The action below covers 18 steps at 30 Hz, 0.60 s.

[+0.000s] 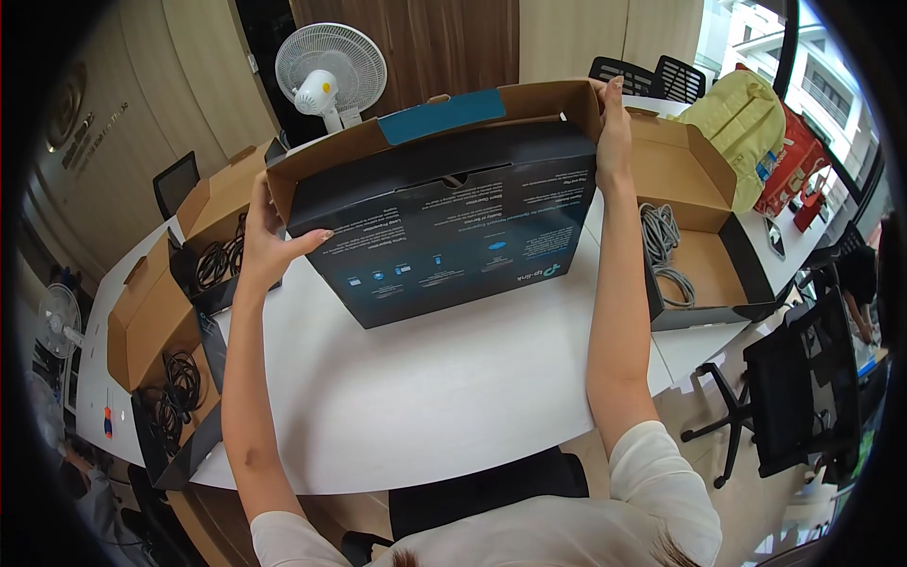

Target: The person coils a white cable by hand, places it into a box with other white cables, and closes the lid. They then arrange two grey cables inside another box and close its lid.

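Between my hands a black tp-link cardboard box (453, 227) stands tilted over the white table (406, 406), its printed side facing me. The brown lid is raised along the far side, with a blue flap (442, 117) on its edge. My left hand (274, 236) grips the box's left corner, thumb lying on the black front. At the right corner, my right hand (612, 137) holds the lid and side, its fingers partly hidden behind the cardboard. The box's inside is mostly out of sight.
On the right an open box (709, 265) holds grey cables (661, 241). To the left, two open boxes hold black cables (179, 387). A screwdriver (108, 422) lies at the far left, a phone (775, 238) at the right. A fan (331, 76) stands behind; an office chair (794, 378) is right.
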Motion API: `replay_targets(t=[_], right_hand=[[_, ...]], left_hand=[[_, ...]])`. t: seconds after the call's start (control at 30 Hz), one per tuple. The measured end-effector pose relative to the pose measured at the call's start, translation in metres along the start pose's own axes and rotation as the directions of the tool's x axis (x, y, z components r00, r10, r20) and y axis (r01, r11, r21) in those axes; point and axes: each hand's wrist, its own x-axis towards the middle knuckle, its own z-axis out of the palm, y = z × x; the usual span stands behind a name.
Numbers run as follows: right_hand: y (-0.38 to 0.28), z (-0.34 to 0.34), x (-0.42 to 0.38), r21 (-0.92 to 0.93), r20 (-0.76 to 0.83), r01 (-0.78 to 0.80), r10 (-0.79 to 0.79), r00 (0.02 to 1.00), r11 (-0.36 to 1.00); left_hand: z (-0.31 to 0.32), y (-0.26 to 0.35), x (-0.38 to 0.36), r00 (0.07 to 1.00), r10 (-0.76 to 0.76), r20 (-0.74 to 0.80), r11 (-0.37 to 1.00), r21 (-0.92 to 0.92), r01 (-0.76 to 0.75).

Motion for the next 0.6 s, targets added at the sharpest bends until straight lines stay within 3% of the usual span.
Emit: replay_targets(t=[0.13,0.37,0.47,0.5,0.6], right_hand=[[0.008,0.000,0.002,-0.196,-0.075,0.159,-0.177,0.981,0.968],[0.009,0.000,0.000,-0.155,-0.102,0.123,-0.140,0.985,0.980],[0.003,0.002,0.002,-0.259,-0.048,0.141,-0.159,0.986,0.955],[-0.001,0.002,0.002,-0.338,-0.019,0.157,-0.174,0.985,0.928],[-0.035,0.011,-0.008,-0.523,0.176,0.305,-0.249,0.952,0.796]], left_hand=[[-0.001,-0.003,0.004,0.996,0.072,0.043,0.997,0.015,-0.072],[-0.004,0.007,0.006,0.996,-0.002,0.084,0.992,0.123,-0.009],[-0.010,0.043,0.012,0.979,0.045,0.196,0.873,0.469,-0.134],[-0.007,0.056,0.013,0.980,-0.029,0.198,0.866,0.495,-0.074],[0.011,0.083,0.014,0.947,0.065,0.313,0.692,0.670,-0.269]])
